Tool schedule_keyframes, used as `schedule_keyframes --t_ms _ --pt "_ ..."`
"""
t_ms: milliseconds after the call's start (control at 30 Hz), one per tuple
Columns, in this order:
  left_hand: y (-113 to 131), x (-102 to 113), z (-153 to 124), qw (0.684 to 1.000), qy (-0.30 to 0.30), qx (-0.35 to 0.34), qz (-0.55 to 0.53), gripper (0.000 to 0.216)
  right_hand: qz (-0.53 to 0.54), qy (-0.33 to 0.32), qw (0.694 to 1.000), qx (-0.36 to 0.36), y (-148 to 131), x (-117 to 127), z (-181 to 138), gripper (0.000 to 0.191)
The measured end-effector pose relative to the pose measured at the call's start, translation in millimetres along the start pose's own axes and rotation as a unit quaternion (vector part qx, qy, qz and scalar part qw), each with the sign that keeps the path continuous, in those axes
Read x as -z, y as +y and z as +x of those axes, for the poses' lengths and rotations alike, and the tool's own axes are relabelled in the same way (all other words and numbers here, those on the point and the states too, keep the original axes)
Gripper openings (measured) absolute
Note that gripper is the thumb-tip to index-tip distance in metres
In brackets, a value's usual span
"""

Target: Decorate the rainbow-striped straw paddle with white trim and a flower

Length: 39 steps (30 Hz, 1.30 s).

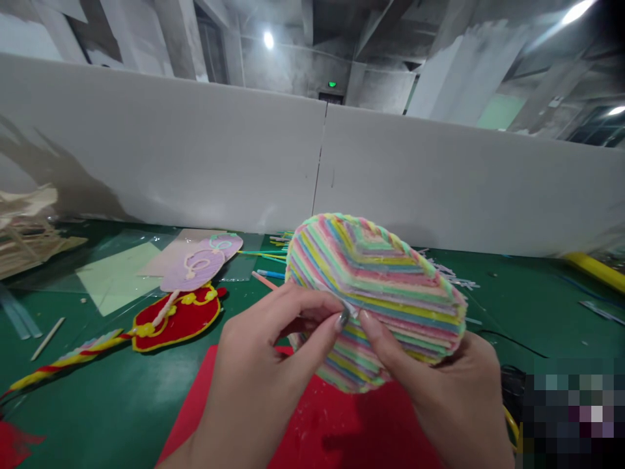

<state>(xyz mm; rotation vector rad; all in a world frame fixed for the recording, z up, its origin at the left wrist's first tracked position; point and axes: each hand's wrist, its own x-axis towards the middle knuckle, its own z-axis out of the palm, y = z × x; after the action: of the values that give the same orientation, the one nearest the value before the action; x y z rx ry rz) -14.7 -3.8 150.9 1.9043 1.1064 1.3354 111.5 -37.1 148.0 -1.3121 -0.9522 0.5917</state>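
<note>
A red sheet [332, 430] lay nearest at 6 o'clock. Above it the 2 hands met: left hand [263, 365] and right hand [439, 384] both pinched the near rim of a striped dish [375, 280]. Its hollow faced the wearer, long axis 10 to 4 o'clock. A red ornament [180, 312] lay at 9, and a white partition [195, 156] stood beyond.

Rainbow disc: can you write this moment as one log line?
left hand: pinching disc | right hand: holding disc from below | under: red sheet
</note>
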Motion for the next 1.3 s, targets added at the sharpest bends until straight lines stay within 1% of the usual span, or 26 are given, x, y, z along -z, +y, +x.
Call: schedule_keyframes --t_ms 167,300,500,667,800,1000,1300 --pt "0.7 0.4 -0.6 1.000 -0.001 -0.015 0.015 0.010 -0.022 -0.008 1.000 0.018 -0.6 0.6 0.3 0.009" --pt "1.4 0.1 -0.3 0.999 0.004 -0.023 0.025 0.012 -0.033 -0.017 0.999 0.030 -0.7 2.1 0.5 0.009" --pt "0.1 0.8 -0.4 0.999 -0.002 -0.027 0.023 0.014 0.006 -0.007 1.000 -0.016 -2.7 0.2 -0.4 0.009" --pt "0.6 0.5 -1.8 0.999 -0.013 -0.017 0.033 0.012 0.035 -0.039 0.997 -0.057 -4.0 1.3 1.5 0.009" --pt "1.2 1.3 -3.2 0.999 0.001 -0.016 0.043 0.011 0.047 -0.058 0.994 -0.074 -3.4 2.6 3.0 0.009" --pt "2.2 3.0 -5.1 0.999 0.006 -0.025 0.041 0.011 0.056 -0.064 0.993 -0.084 -3.5 2.9 2.3 0.008" --pt "2.2 2.0 -4.3 0.998 0.002 -0.027 0.048 0.011 0.065 -0.048 0.994 -0.075 -2.8 2.0 0.7 0.009"
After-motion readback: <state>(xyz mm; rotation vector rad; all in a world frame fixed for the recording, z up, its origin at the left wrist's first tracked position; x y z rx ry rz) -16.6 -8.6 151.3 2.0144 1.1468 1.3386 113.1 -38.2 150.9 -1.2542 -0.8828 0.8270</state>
